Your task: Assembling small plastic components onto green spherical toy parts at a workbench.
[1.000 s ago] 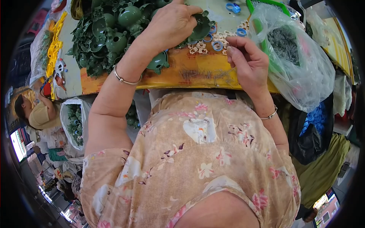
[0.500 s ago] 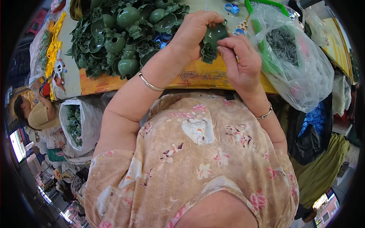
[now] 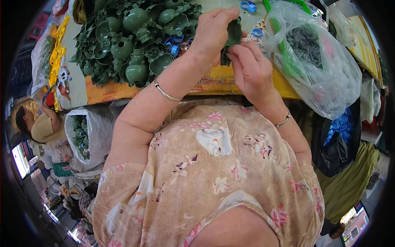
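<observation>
Between my two hands is a dark green plastic shell part (image 3: 234,33), rounded and glossy, tilted and partly hidden by my fingers. My left hand (image 3: 212,35) is closed around its left side, with the fingertips behind it. My right hand (image 3: 252,66) pinches at its lower right edge, thumb and forefinger together; whether a small piece sits in that pinch I cannot make out. Left of my hands lies a large heap of similar green plastic parts (image 3: 135,18), rounded bodies and open half shells. Blue ring-shaped parts (image 3: 175,48) lie by the heap, beside my left wrist.
A clear plastic bag of small grey screws (image 3: 304,45) rests in a green tray (image 3: 284,49) at right. Another blue ring (image 3: 257,33) and small beige pieces lie beyond my right hand. Yellow parts (image 3: 57,53) line the far left; a white sack (image 3: 96,136) stands below. A person (image 3: 45,123) sits left.
The green part has turned in my hands, from its rounded face to a more edge-on, hollow side. My right hand has shifted slightly left and down along it.
</observation>
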The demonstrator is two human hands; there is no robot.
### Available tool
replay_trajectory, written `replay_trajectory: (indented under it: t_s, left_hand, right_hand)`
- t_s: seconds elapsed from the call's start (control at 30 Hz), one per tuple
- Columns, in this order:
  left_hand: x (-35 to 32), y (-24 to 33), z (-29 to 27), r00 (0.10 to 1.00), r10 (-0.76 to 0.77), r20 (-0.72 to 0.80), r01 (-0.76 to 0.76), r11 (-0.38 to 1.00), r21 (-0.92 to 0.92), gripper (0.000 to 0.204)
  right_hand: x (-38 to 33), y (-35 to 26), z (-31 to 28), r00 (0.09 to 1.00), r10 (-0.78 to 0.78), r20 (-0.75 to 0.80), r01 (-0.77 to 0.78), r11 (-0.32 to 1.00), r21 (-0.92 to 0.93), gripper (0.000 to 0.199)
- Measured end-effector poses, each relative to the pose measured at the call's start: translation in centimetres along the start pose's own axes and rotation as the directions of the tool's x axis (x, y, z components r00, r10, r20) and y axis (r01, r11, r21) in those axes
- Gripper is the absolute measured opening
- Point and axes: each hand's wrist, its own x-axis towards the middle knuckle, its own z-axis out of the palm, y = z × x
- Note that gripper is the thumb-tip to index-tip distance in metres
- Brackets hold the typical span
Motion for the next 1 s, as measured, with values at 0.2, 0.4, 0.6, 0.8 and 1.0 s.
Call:
replay_trajectory:
  t_s: [0.2, 0.4, 0.6, 0.8, 1.0]
  left_hand:
    - [1.2, -1.0, -1.4, 0.998, -0.02, 0.052, 0.026, 0.994, -0.103, 0.027]
    - [3.5, 2.3, -2.9, 0.998, 0.018, -0.064, -0.009, 0.99, 0.141, 0.024]
    - [8.2, 6.2, -2.6, 0.979, 0.205, -0.006, -0.188, 0.905, 0.383, 0.024]
    - [17.6, 8.5, -1.3, 0.977, 0.209, 0.052, -0.214, 0.965, 0.151, 0.041]
    - [14.3, 9.2, -2.7, 0.949, 0.038, 0.313, -0.313, 0.233, 0.921, 0.042]
  right_hand:
    - [-0.7, 0.5, 0.4, 0.907, 0.391, 0.157, -0.401, 0.685, 0.609, 0.015]
    - [-0.3, 2.4, -1.1, 0.918, 0.387, 0.081, -0.387, 0.835, 0.392, 0.013]
    - [-0.6, 1.8, 0.0, 0.944, 0.118, 0.308, -0.118, 0.993, -0.02, 0.008]
    - [-0.7, 1.2, 1.8, 0.898, 0.035, 0.438, 0.096, 0.957, -0.273, 0.01]
    - [-0.2, 0.3, 1.3, 0.871, 0.03, 0.49, 0.148, 0.936, -0.321, 0.012]
